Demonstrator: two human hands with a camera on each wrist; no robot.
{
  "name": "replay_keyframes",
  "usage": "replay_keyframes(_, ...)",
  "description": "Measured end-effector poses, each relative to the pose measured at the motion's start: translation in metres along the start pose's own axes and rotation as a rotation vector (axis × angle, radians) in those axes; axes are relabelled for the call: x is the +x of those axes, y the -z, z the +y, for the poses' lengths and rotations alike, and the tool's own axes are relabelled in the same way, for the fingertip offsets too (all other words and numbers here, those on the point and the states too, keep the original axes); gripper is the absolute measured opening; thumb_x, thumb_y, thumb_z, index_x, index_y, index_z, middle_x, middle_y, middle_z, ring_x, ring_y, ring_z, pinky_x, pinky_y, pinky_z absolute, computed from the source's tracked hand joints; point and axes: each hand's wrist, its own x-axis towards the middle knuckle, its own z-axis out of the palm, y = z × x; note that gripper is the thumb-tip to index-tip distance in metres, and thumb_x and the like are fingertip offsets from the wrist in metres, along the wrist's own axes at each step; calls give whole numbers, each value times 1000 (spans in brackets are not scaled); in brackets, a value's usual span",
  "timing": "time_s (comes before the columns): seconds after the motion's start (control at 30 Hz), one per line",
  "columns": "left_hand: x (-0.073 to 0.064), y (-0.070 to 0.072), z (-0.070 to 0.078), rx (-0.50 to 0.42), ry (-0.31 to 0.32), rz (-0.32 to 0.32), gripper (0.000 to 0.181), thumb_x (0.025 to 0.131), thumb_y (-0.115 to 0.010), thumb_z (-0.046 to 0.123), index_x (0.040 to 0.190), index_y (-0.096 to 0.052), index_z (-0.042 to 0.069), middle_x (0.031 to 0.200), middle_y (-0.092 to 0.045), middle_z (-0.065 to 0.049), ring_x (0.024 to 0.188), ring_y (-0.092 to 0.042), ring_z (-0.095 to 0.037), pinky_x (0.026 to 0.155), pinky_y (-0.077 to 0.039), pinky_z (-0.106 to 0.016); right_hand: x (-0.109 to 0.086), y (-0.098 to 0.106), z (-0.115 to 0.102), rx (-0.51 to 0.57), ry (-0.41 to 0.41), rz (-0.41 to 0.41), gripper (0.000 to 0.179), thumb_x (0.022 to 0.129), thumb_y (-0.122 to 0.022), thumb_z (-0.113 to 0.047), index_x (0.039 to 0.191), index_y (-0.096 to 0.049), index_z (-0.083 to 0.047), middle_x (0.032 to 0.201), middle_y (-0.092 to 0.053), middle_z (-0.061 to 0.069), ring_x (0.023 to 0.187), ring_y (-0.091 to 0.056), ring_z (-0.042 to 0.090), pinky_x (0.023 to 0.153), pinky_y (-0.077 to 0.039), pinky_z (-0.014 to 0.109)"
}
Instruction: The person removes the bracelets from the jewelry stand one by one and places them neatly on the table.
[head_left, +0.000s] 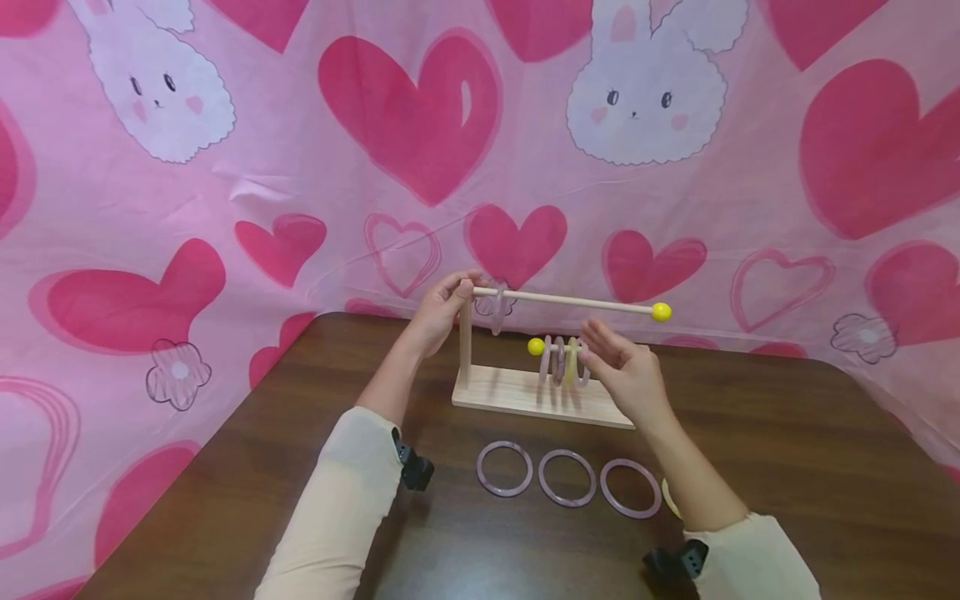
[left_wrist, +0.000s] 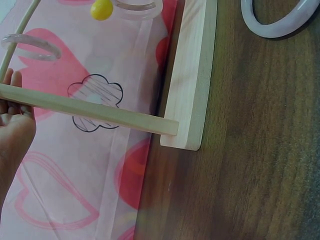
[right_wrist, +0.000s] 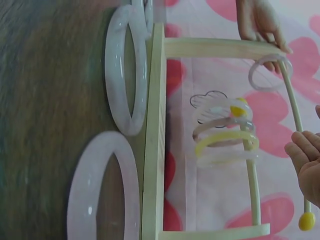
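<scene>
A wooden bangle stand (head_left: 517,392) has an upper rod (head_left: 585,300) and a shorter lower rod, each tipped with a yellow ball. My left hand (head_left: 435,321) grips the top of the left post (left_wrist: 95,111), at the inner end of the upper rod. Close to that hand, one pale purple bangle (right_wrist: 254,77) hangs on the upper rod. Several bangles hang on the lower rod, among them a yellow bangle (right_wrist: 220,142) and a greyish one (right_wrist: 200,131). My right hand (head_left: 630,375) is beside them, fingers extended, holding nothing visible.
In front of the stand, three pale purple bangles lie in a row on the brown table (head_left: 480,550), the middle bangle (head_left: 542,492) among them. A yellowish bangle (head_left: 670,497) is partly hidden by my right forearm. A pink heart-patterned cloth (head_left: 420,183) hangs behind the table.
</scene>
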Motion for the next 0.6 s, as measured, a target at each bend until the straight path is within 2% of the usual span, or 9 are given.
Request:
replay_keyframes(0.07, 0, 0, 0, 5, 8, 4, 63, 83, -53, 38, 127, -45, -6, 106, -61, 3, 100, -51, -14, 93, -35, -33, 1, -4, 0, 0, 3, -8, 46, 84, -62, 6, 126, -45, 14, 121, -52, 25, 110, -54, 27, 83, -44, 20)
replay_keyframes(0.17, 1, 1, 0, 6, 11, 1, 62, 84, -53, 37, 127, -45, -6, 105, -60, 4, 100, -50, -14, 92, -35, -31, 1, -8, 0, -7, 9, -27, 46, 85, -62, 5, 127, -45, 13, 123, -52, 24, 111, -52, 31, 84, -43, 21)
replay_keyframes(0.37, 1, 1, 1, 13, 8, 3, 53, 90, -51, 30, 127, -45, -7, 109, -60, -2, 98, -50, -15, 93, -35, -35, 3, -16, -1, 7, -12, -53, 48, 85, -63, 3, 128, -44, 11, 125, -51, 22, 113, -51, 30, 85, -43, 20)
replay_keyframes(0.6, 0, 0, 1, 17, 13, 12, 60, 84, -53, 36, 127, -45, -6, 108, -61, 0, 99, -51, -14, 90, -36, -30, 4, -24, -1, 20, -13, -70, 48, 84, -63, 5, 128, -44, 12, 124, -51, 24, 113, -51, 32, 87, -42, 22)
